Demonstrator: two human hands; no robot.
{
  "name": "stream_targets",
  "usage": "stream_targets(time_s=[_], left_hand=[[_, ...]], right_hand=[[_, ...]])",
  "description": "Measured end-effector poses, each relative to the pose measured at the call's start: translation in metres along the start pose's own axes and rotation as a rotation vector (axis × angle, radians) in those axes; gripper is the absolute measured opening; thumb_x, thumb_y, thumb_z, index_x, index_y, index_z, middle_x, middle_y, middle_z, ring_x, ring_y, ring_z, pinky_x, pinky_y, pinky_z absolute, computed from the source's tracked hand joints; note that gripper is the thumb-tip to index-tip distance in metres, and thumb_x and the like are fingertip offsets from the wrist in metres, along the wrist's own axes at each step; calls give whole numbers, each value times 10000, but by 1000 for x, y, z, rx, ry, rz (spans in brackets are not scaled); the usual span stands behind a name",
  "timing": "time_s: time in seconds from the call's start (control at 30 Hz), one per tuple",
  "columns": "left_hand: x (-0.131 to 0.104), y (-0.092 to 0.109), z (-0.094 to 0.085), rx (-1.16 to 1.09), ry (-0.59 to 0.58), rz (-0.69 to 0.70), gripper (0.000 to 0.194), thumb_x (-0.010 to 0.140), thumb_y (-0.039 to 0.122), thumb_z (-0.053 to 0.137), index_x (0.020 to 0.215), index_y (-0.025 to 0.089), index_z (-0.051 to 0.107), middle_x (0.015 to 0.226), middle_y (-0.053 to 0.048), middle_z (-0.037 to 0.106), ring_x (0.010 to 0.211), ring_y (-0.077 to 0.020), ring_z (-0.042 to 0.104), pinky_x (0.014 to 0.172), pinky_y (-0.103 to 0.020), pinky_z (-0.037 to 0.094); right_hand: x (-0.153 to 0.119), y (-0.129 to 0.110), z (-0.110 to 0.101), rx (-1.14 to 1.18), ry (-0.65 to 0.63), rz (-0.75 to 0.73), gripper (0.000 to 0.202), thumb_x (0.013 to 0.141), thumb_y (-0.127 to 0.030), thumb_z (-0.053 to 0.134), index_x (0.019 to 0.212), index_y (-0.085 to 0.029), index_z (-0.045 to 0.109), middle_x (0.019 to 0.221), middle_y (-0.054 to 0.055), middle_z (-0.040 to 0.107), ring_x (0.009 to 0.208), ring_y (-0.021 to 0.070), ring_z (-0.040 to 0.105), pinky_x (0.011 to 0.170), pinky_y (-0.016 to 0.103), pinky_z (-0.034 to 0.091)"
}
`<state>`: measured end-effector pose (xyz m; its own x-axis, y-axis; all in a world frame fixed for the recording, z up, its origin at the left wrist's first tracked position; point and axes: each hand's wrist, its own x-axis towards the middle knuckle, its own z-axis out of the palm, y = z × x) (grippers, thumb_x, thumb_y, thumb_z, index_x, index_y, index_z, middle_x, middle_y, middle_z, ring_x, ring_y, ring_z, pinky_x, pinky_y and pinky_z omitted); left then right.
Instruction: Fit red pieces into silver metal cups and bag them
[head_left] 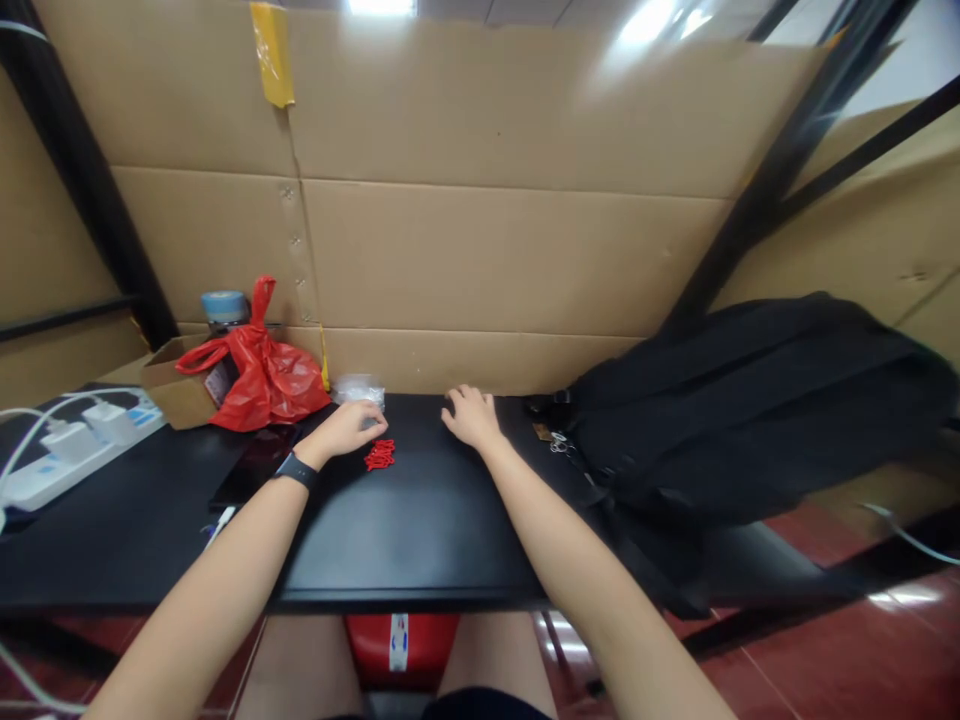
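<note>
On the black table [405, 540] lies a small pile of red pieces [380, 455]. My left hand [351, 428], with a dark watch on its wrist, is just up and left of the pile, its fingers curled together; whatever may be between the fingertips is too small to make out. Behind that hand sits a clear plastic bag [360, 389]. My right hand [471, 413] rests near the back edge of the table, right of the pile, with its fingers apart and nothing in them.
A red plastic bag [274, 375] leans on a cardboard box [180, 385] at the left, near a dark phone [259, 465] and a white power strip [82, 450]. A large black backpack [750, 410] covers the right side. Cardboard [480, 260] walls the back.
</note>
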<state>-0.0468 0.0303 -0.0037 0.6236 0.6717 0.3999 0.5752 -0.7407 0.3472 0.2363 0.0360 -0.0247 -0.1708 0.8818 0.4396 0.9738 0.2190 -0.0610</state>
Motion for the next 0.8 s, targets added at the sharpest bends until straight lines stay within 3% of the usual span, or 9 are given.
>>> stream_targets(time_s=[0.23, 0.4, 0.57, 0.8], left_hand=[[-7, 7, -11, 14, -112, 12, 134, 839, 324, 682, 855, 203, 738, 919, -44, 708, 852, -174, 657, 818, -261, 483], [-4, 6, -7, 60, -143, 31, 91, 826, 277, 702, 857, 200, 739, 917, -44, 709, 856, -172, 655, 810, -256, 481], [-2, 8, -4, 76, -132, 35, 101, 845, 286, 683, 866, 202, 736, 900, -41, 717, 843, -170, 656, 799, -256, 480], [-2, 10, -4, 118, -116, 28, 129, 861, 279, 657, 786, 200, 726, 842, -41, 713, 804, -171, 656, 760, -250, 478]], right_hand=[[-6, 43, -2, 231, -104, 82, 350, 845, -374, 619, 1161, -225, 635, 1222, 98, 658, 1122, 290, 587, 914, 427, 408], [-6, 47, 1, 317, -156, 97, 292, 835, -361, 637, 1096, -234, 671, 1131, 64, 712, 1034, 252, 655, 887, 378, 464], [-5, 50, 5, 386, -145, 16, 348, 751, -274, 730, 1092, -236, 676, 1094, 56, 729, 1008, 231, 675, 890, 342, 494], [-2, 56, 10, 479, -142, -51, 318, 744, -189, 738, 1057, -197, 682, 1040, 71, 740, 938, 211, 695, 871, 318, 510]])
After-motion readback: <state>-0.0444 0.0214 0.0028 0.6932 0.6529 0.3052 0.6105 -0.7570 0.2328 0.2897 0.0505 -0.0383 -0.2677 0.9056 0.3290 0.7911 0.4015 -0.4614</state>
